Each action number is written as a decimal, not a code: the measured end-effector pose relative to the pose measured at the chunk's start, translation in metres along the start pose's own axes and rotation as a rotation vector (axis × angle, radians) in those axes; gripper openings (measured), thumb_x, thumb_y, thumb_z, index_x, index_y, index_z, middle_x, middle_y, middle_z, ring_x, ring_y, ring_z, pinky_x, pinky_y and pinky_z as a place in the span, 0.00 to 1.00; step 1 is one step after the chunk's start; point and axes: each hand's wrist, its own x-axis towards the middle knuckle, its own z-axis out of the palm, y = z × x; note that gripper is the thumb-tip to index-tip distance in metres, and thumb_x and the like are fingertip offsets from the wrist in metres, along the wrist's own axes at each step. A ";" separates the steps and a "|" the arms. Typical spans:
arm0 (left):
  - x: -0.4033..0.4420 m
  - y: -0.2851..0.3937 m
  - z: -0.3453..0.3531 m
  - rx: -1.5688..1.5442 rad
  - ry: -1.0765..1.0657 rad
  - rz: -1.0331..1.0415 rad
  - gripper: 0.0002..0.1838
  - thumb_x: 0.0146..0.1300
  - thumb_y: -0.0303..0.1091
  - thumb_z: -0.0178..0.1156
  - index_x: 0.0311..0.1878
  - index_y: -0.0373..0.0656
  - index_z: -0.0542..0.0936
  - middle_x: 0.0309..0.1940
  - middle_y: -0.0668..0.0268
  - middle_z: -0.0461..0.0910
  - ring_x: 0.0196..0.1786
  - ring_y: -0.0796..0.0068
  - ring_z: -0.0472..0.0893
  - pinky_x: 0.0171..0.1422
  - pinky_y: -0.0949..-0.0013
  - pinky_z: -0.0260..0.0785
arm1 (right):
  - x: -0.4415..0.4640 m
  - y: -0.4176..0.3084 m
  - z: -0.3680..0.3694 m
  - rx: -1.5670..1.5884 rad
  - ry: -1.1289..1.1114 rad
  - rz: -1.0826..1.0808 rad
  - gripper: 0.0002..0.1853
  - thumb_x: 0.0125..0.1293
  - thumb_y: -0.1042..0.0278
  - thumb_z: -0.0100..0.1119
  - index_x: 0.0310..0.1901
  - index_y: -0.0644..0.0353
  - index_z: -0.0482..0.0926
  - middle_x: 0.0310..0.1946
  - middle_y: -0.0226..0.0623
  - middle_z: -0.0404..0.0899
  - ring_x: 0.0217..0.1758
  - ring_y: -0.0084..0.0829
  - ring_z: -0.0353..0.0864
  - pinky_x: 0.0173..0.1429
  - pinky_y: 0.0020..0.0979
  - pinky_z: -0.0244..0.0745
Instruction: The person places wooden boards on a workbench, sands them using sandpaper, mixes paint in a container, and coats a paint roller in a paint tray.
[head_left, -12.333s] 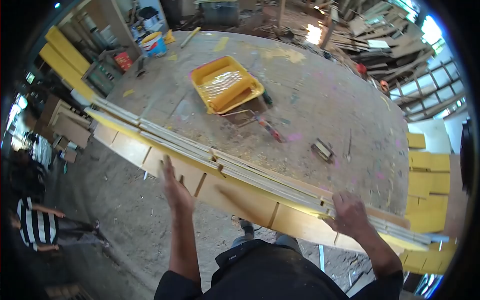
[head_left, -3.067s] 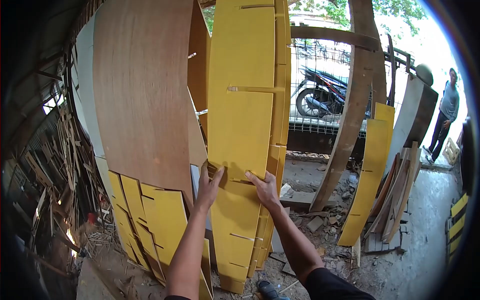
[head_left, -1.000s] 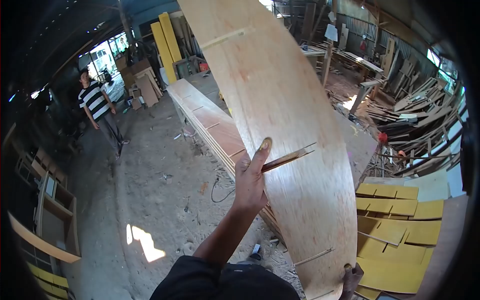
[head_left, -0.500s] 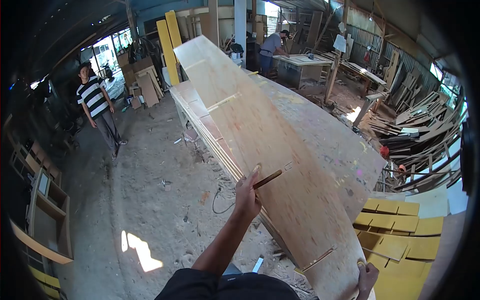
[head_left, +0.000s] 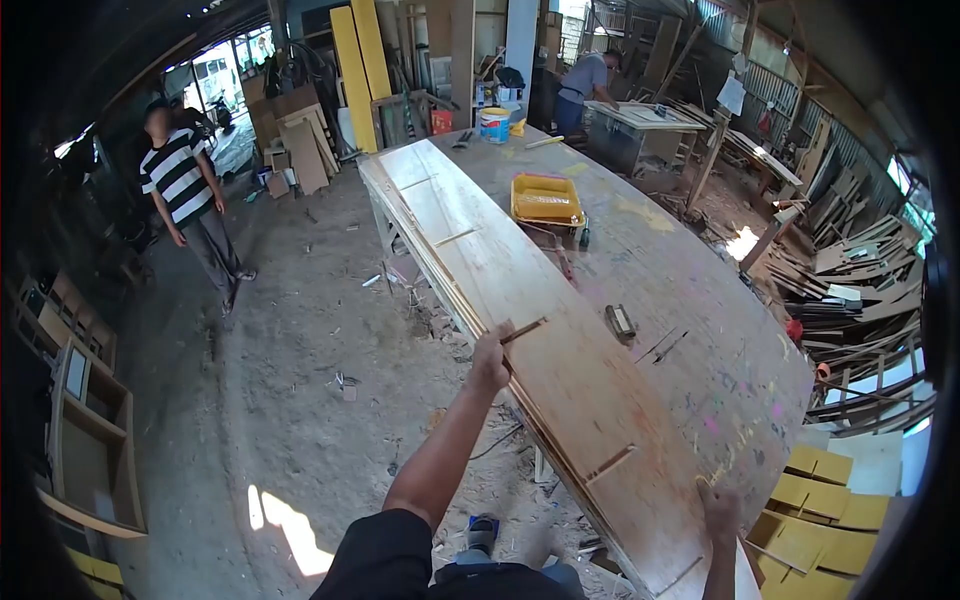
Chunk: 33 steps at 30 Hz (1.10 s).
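Observation:
A long, pale plywood board (head_left: 590, 370) with several cross slots lies along the near left edge of the work table, on top of other boards stacked there. My left hand (head_left: 491, 362) grips its left edge beside a middle slot, fingers closed round the edge. Near the board's close end, my right hand (head_left: 719, 512) is at the right edge, its fingers bent onto the wood. Right of the board's far half sits a yellow paint tray (head_left: 547, 200). A small dark-edged block (head_left: 619, 322) rests on the table beside the board.
The table (head_left: 690, 350) spreads right. A paint bucket (head_left: 494, 126) stands at its far end. One person in a striped shirt (head_left: 184, 180) stands at left; another (head_left: 583, 85) leans over a far bench. Yellow slotted boards (head_left: 815, 530) lie at lower right, scrap wood (head_left: 870, 275) beyond.
The plywood board has come down from a raised tilt onto the stack at the table edge, my hands moving with it. The paint tray and block have come into view.

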 end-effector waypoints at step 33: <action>0.217 0.135 -0.087 1.201 0.632 0.397 0.40 0.65 0.43 0.70 0.70 0.20 0.70 0.68 0.36 0.74 0.69 0.42 0.76 0.74 0.51 0.66 | 0.185 -0.214 0.149 -0.147 -0.344 0.111 0.35 0.64 0.31 0.66 0.44 0.64 0.87 0.42 0.57 0.87 0.52 0.55 0.86 0.58 0.52 0.76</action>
